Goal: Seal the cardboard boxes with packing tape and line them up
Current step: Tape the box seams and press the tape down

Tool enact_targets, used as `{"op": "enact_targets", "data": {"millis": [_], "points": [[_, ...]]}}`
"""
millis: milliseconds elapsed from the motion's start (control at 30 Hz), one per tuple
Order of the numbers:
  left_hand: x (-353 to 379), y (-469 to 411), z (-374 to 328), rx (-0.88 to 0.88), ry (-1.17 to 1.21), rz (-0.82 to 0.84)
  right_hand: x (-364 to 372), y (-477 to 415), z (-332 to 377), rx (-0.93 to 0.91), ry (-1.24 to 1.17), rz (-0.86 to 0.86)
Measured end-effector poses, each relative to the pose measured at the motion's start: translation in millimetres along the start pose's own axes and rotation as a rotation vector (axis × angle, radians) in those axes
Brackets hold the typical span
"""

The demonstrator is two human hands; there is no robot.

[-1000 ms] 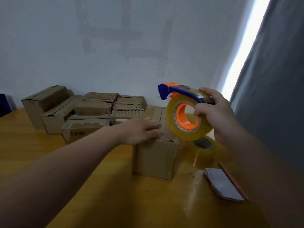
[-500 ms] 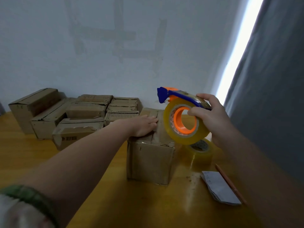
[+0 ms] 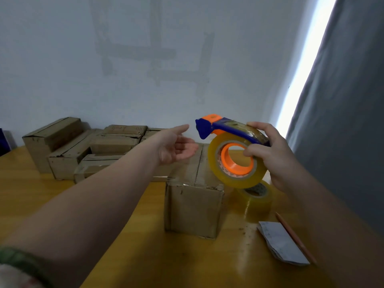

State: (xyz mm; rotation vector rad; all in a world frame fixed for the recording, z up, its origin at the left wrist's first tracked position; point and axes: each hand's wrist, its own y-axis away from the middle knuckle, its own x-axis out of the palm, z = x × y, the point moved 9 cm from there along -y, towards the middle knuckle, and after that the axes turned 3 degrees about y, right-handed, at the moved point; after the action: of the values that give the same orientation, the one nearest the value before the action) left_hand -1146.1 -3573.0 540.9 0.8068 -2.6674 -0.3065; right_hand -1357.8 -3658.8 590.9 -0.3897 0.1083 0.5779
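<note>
A small cardboard box (image 3: 194,206) stands in the middle of the yellow wooden table (image 3: 145,256), its top flaps closed. My right hand (image 3: 272,154) grips a blue and orange tape dispenser (image 3: 232,154) loaded with a clear tape roll, held just above the box's right top edge. My left hand (image 3: 176,146) hovers over the box with palm turned up and fingers straight, touching nothing. Several more cardboard boxes (image 3: 87,150) are bunched against the wall at the back left.
A spare roll of clear tape (image 3: 256,197) lies on the table right of the box. A folded paper (image 3: 282,246) and a pencil (image 3: 295,238) lie at the front right. A grey curtain (image 3: 342,121) hangs on the right.
My left hand has lifted off the box top and turned palm up toward the dispenser. The dispenser in my right hand stays over the box's right edge.
</note>
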Motion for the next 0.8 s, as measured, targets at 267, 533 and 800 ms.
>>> {"op": "enact_targets", "data": {"millis": [267, 533, 800], "points": [[-9, 7, -3, -0.003, -0.042, 0.047, 13, -1, 16, -0.075, 0.087, 0.154], [-9, 16, 8, -0.085, 0.019, 0.083, 18, -6, 19, -0.087, 0.127, 0.209], [-5, 21, -5, -0.004, -0.061, 0.012, 25, -19, 43, -0.08, 0.896, 0.371]]}}
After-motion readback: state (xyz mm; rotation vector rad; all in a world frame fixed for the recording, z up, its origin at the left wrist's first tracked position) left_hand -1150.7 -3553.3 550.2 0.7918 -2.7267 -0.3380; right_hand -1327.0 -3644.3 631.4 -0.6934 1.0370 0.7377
